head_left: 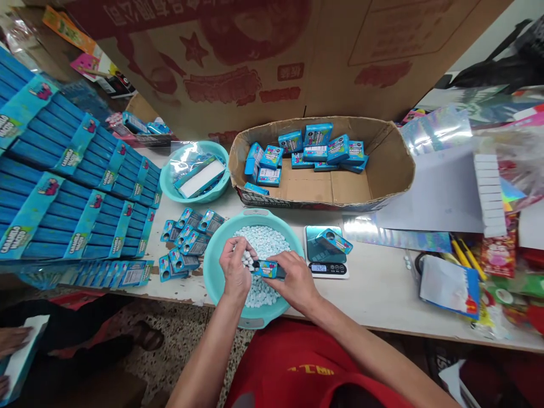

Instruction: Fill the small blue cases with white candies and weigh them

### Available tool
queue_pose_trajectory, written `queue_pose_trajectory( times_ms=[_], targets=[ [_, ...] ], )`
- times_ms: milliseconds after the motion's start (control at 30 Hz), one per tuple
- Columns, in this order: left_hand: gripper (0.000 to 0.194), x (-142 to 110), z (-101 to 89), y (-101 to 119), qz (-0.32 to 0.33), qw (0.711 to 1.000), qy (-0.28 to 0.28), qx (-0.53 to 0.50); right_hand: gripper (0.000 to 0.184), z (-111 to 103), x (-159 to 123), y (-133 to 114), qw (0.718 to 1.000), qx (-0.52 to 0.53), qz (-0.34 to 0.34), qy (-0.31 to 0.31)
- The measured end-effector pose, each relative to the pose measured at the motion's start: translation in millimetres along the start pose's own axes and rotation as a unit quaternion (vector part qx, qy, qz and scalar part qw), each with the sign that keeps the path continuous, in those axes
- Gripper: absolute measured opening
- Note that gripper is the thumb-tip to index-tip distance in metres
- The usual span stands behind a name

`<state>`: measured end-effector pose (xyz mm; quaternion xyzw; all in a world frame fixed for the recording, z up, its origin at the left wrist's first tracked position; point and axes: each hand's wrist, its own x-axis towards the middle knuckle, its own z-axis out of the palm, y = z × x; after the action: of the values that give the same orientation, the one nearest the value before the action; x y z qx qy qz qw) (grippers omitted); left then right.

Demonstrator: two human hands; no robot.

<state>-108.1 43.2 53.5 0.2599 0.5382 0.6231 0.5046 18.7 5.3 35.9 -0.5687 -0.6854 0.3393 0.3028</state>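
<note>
My left hand is closed around several small white candies, at the open end of a small blue candy box. My right hand grips that box, which lies on its side above a turquoise basin. Loose pale candies fill the basin beneath both hands. Just right of the basin, a blue candy box rests tilted on a small digital scale with a lit display. Left of the basin is a group of blue boxes with dark round openings.
Behind the basin stands a cut-down cardboard box holding several blue boxes. A second turquoise basin holds plastic and card. Stacked blue display cartons rise at left. Wrappers and a white-blue packet lie at right. Another person's hands hold a carton lower left.
</note>
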Motion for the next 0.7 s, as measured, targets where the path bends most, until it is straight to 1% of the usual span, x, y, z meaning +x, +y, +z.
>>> queue_pose_trajectory(
  times_ms=[133, 300, 433, 533, 633, 700],
  targets=[
    [0.025, -5, 6.6, 3, 0.02, 1.0, 0.011, 0.009, 0.038, -4, -2, 0, 1.0, 0.013, -0.008, 0.016],
    [0.025, -9, 12.2, 5, 0.02, 1.0, 0.016, -0.004, 0.037, -8, -2, -1, 0.999, 0.017, -0.01, 0.026],
    [0.024, -9, 14.4, 2, 0.038, 0.999, 0.035, 0.002, 0.034, -11, -3, -1, 1.0, 0.012, -0.009, 0.025],
    [0.025, -8, 15.9, -2, 0.055, 0.998, 0.033, 0.012, 0.034, -10, -3, 0, 1.0, 0.013, -0.007, 0.023],
    [0.027, -9, 17.1, -2, 0.036, 0.999, 0.03, 0.018, 0.036, -8, -3, 2, 1.0, 0.017, 0.015, 0.012],
    [0.028, -12, 17.7, 2, 0.026, 0.999, 0.03, 0.014, 0.036, -8, -3, 1, 1.0, 0.023, 0.017, 0.012]
  ],
)
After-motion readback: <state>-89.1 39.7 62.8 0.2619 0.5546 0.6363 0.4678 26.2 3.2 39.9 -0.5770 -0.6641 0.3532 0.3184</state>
